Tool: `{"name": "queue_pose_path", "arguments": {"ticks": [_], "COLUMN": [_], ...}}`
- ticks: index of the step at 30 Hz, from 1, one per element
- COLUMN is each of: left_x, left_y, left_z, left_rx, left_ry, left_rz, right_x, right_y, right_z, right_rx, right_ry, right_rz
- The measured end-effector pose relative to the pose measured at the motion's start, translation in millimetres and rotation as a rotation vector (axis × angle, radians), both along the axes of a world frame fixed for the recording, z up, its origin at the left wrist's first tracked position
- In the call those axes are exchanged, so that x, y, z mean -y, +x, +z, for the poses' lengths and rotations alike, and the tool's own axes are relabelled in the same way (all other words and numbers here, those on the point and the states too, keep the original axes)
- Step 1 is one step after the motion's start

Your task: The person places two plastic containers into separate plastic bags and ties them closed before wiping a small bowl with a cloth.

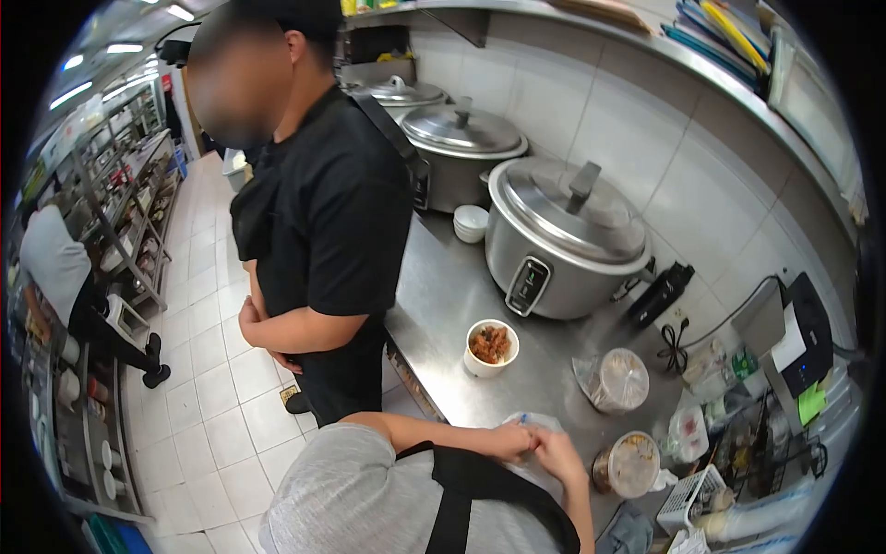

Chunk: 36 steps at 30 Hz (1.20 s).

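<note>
Bag (pixel 537 422) sits on the counter (pixel 443 305) just nearer me than the bowl (pixel 490 346). My left hand (pixel 513 441) and right hand (pixel 559 454) touch each other, both clamped on its gathered top. To knot it cleanly, I judge I should keep the plastic bunched tight and low, clear of the tub (pixel 633 463) nearer and right of the bowl.

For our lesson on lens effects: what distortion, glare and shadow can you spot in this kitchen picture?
Head view: the fisheye lens bends the tiled wall into curves; a black vignette fills the corners; the ceiling strip lights blow out white; soft glare streaks the nearest rice cooker lid and the steel counter; shadows stay faint.
</note>
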<state>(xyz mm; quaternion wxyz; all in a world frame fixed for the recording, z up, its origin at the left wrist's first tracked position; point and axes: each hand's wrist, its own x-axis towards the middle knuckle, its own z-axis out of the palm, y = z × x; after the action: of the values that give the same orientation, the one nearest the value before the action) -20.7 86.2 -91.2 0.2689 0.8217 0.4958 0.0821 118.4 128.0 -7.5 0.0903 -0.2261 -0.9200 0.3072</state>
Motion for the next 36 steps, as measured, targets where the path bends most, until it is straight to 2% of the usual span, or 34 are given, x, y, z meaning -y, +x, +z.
{"name": "queue_pose_path", "arguments": {"ticks": [1,2,3,4,5,8,11,12,15,17,19,21,22,23,25,27,31,34,35,36], "left_x": [-4,-1,7,10,13,22,15,2,-26,-30,-24,-25,-41,-46,-45,-47,-61,-68,-67,-65], "left_y": [-1,-4,-7,-10,-16,-19,-6,-1,14,16,8,-3,-11,-15,-8,-3,8,13,16,20], "left_z": [6,2,-7,-15,-8,18,39,30,6,16,10,12,-23,-22,11,19,22,30,30,30], "left_rx": [-0.169,-0.172,-0.043,0.085,0.051,0.119,-0.022,-0.014,0.046,-0.103,-0.005,-0.112,0.012,0.065,0.025,0.009,-0.091,-0.026,0.103,0.101], "left_ry": [-0.107,-0.094,0.069,0.230,0.217,0.199,0.296,0.289,0.186,0.006,0.234,0.240,0.305,0.326,0.211,0.209,0.172,0.086,0.152,0.154], "left_rz": [-0.081,-0.058,-0.009,0.038,-0.005,-0.008,0.002,-0.008,-0.069,-0.088,-0.079,-0.120,-0.185,-0.222,-0.178,-0.158,-0.191,-0.227,-0.180,-0.166], "right_x": [-9,-17,-19,-21,-22,-24,-26,-26,-39,-29,-9,-3,-4,-3,-6,-8,-4,1,3,4], "right_y": [-1,3,9,15,18,26,27,29,43,44,46,51,60,67,76,81,86,84,82,80], "right_z": [-26,-47,-46,-44,-41,-40,-40,-38,-69,-66,-46,-41,-49,-52,-61,-65,-62,-53,-51,-49], "right_rx": [0.127,0.257,0.255,0.421,0.586,0.639,0.547,0.511,0.464,0.458,0.473,0.465,0.458,0.382,0.239,0.128,0.122,0.079,0.006,-0.071], "right_ry": [0.071,0.145,0.163,0.157,0.146,0.190,0.266,0.321,0.337,0.281,0.268,0.251,0.216,0.191,0.112,0.097,0.093,0.158,0.164,0.173], "right_rz": [-0.035,-0.072,-0.053,-0.061,-0.074,-0.058,-0.121,-0.169,-0.248,-0.265,-0.261,-0.243,-0.274,-0.285,-0.304,-0.370,-0.489,-0.536,-0.516,-0.490]}}
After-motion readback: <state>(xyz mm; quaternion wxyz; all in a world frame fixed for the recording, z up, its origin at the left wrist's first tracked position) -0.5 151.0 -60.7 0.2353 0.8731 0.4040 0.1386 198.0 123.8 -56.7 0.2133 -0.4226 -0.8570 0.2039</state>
